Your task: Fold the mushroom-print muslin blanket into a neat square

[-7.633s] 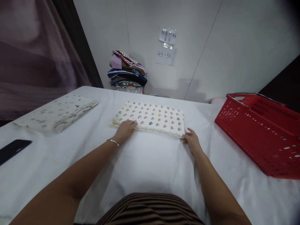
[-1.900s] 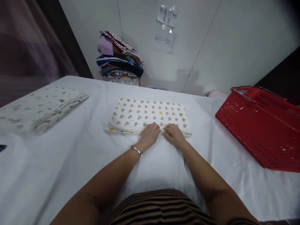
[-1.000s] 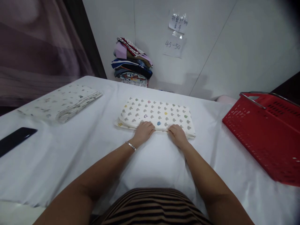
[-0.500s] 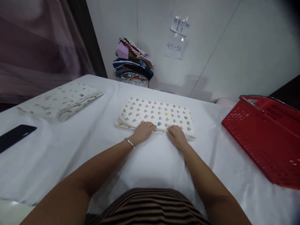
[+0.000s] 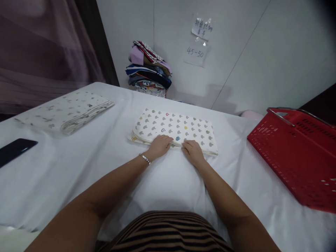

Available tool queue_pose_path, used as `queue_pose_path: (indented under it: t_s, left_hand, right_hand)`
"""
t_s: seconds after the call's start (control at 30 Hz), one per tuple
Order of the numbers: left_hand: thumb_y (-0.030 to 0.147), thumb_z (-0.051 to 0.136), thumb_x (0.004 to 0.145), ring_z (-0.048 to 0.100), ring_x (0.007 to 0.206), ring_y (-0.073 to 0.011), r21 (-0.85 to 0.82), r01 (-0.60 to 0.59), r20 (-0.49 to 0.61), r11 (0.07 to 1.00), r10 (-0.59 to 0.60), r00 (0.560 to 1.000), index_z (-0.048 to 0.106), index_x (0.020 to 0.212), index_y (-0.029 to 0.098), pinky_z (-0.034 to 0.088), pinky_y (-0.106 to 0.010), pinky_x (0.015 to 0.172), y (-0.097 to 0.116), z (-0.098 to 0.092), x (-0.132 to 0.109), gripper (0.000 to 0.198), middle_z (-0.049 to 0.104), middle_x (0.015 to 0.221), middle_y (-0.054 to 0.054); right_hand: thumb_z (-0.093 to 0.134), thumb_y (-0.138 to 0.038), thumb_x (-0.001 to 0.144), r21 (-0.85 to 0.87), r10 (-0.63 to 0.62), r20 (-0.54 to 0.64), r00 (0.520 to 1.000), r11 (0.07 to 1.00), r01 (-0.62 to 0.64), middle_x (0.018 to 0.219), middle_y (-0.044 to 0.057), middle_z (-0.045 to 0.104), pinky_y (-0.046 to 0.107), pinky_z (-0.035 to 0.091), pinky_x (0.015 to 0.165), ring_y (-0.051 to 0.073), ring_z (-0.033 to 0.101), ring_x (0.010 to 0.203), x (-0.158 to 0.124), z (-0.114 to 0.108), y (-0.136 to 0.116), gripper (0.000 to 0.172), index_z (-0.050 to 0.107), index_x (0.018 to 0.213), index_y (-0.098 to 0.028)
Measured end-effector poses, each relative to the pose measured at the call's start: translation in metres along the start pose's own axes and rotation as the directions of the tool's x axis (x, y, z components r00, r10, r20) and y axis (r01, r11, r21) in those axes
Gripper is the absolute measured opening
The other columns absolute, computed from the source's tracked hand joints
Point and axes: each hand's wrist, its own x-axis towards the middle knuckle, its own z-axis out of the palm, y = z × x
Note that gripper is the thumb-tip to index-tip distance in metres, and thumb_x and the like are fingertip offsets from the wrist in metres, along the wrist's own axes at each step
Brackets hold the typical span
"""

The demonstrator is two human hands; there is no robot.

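A folded cream cloth (image 5: 175, 126), printed with grey mushroom-like shapes and a few coloured ones, lies flat in several layers on the white-covered table. My left hand (image 5: 160, 145) is at its near edge left of the middle, fingers over the top, gripping the layers. Just to the right, my right hand (image 5: 193, 151) grips the same edge, with a small gap between the hands. The thumbs are partly hidden at the fold. At the cloth's left end a lower layer sticks out a little beyond the top ones.
Another folded patterned cloth (image 5: 68, 112) lies at the left, with a dark phone (image 5: 17, 150) nearer to me. A red perforated basket (image 5: 294, 157) with metal handles stands at the right. Beyond the table, folded textiles (image 5: 149, 70) are stacked against the wall, beside paper signs (image 5: 195, 52).
My right hand has slid slightly left along the near edge, towards my left hand. The cloth stays essentially where it was; the whole view has shifted very slightly.
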Motion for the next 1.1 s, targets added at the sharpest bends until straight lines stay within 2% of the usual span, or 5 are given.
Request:
queue_pose_path:
  t_s: [0.13, 0.27, 0.5, 0.87, 1.1]
  left_hand:
    - [0.012, 0.049, 0.082, 0.059, 0.092, -0.0203, -0.022, -0.011, 0.019, 1.000, 0.011, 1.000, 0.063, 0.099, 0.021, 0.044, -0.036, 0.082, 0.000, -0.004, 0.000, 0.024, 0.067, 0.097, -0.004]
    - [0.009, 0.046, 0.083, 0.058, 0.093, -0.0201, 0.021, -0.088, 0.032, 0.996, 0.088, 0.996, 0.062, 0.097, 0.020, 0.043, -0.035, 0.081, 0.002, -0.005, -0.004, 0.024, 0.065, 0.096, -0.005]
    - [0.008, 0.043, 0.087, 0.055, 0.097, -0.0204, 0.069, -0.146, 0.005, 0.987, 0.146, 0.989, 0.062, 0.098, 0.021, 0.041, -0.037, 0.086, 0.005, -0.003, -0.011, 0.026, 0.064, 0.099, -0.007]
    - [0.008, 0.045, 0.085, 0.054, 0.093, -0.0212, 0.109, -0.100, 0.005, 0.989, 0.100, 0.995, 0.063, 0.091, 0.020, 0.041, -0.037, 0.084, 0.008, -0.007, -0.013, 0.022, 0.061, 0.094, -0.007]
    - [0.010, 0.044, 0.087, 0.054, 0.092, -0.0211, 0.133, -0.063, 0.008, 0.989, 0.063, 0.998, 0.062, 0.089, 0.020, 0.041, -0.037, 0.082, 0.008, -0.010, -0.018, 0.021, 0.062, 0.093, -0.006]
  right_hand:
    - [0.048, -0.027, 0.094, 0.027, 0.022, 0.005, 1.000, 0.999, -0.023, 0.104, 0.009, 0.064, 0.036, 0.040, 0.084, 0.023, 0.052, 0.095, 0.000, 0.002, 0.002, 0.023, 0.065, 0.107, -0.020]
    - [0.046, -0.026, 0.095, 0.037, 0.026, -0.002, 1.000, 0.999, -0.026, 0.100, 0.009, 0.065, 0.036, 0.041, 0.082, 0.022, 0.052, 0.092, 0.000, 0.004, 0.003, 0.023, 0.066, 0.104, -0.019]
    - [0.043, -0.025, 0.096, -0.011, -0.004, 0.011, 1.000, 1.000, 0.004, 0.101, 0.009, 0.064, 0.036, 0.039, 0.081, 0.022, 0.051, 0.092, -0.001, 0.003, 0.003, 0.025, 0.067, 0.102, -0.020]
    - [0.045, -0.023, 0.095, -0.074, -0.019, 0.027, 0.999, 0.997, 0.021, 0.103, 0.009, 0.063, 0.035, 0.038, 0.082, 0.022, 0.049, 0.093, -0.002, 0.001, -0.002, 0.024, 0.067, 0.102, -0.020]
    - [0.047, -0.021, 0.095, -0.174, -0.074, 0.097, 0.992, 0.980, 0.091, 0.100, 0.009, 0.062, 0.035, 0.036, 0.078, 0.023, 0.049, 0.091, 0.008, -0.005, -0.016, 0.020, 0.065, 0.102, -0.021]
